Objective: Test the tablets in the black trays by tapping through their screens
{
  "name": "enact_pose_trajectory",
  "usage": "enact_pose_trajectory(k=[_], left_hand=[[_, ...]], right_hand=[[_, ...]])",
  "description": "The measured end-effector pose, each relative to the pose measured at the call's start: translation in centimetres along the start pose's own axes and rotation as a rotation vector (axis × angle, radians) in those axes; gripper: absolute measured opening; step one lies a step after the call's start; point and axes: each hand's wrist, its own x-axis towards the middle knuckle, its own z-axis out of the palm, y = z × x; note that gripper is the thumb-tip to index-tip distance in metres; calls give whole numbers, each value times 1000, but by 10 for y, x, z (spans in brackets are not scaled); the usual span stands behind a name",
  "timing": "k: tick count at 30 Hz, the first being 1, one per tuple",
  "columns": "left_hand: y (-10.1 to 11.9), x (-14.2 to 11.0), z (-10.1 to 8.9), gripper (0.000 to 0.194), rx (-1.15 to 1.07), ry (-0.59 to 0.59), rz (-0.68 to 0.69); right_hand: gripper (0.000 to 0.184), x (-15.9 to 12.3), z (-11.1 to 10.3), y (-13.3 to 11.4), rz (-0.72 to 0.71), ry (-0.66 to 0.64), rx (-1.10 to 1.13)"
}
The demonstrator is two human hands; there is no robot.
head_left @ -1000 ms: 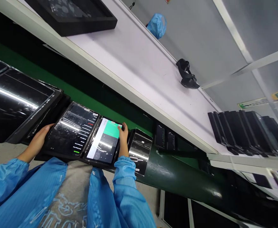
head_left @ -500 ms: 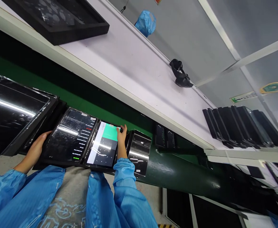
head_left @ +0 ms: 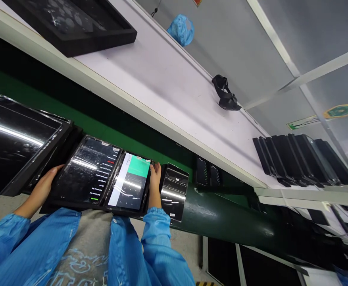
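Two tablets lie side by side in a black tray (head_left: 54, 206) in front of my body. On the left tablet (head_left: 87, 174) a dark screen shows a list of lines, one green and one red. The right tablet (head_left: 127, 180) is lit, with a green panel and a dark keypad, like a calculator. My left hand (head_left: 44, 186) is closed round the tray's left edge, its fingers partly hidden beneath. At the right edge, beside the lit tablet, my right hand (head_left: 155, 178) grips the tray with its thumb near the top corner.
Further black screens in trays (head_left: 16, 139) stand at the left, and another dark tablet (head_left: 175, 190) lies just right of my hand on the green belt (head_left: 215, 214). Above runs a white shelf (head_left: 168, 87) bearing a foam tray (head_left: 99, 39), a black strap (head_left: 225, 93) and several upright black trays (head_left: 301, 159).
My right hand has drawn back from the lit tablet's upper corner to the tray's right edge. My left hand and the tray have hardly moved.
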Motion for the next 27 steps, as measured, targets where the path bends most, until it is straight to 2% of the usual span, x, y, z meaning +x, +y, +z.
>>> enact_pose_trajectory(k=[4, 8, 11, 15, 18, 24, 27], left_hand=[[7, -4, -2, 85, -215, 5, -115], [22, -11, -4, 81, -211, 29, -129], [29, -13, -5, 75, -120, 56, -65], [27, -13, -5, 63, 3, 42, 61], [22, -11, -4, 62, 41, 38, 106], [24, -12, -4, 63, 83, 30, 87], [27, -12, -4, 70, 98, 52, 52]], right_hand=[[78, -39, -20, 27, 39, -13, -11], [76, -75, -28, 45, 42, -26, -30], [75, -90, -29, 47, 18, -41, -62], [76, -101, -30, 43, -7, -95, -76], [75, -104, -31, 45, -22, -117, -61], [77, -105, -42, 63, 22, -129, 200], [82, -111, -49, 69, 39, -181, 269]])
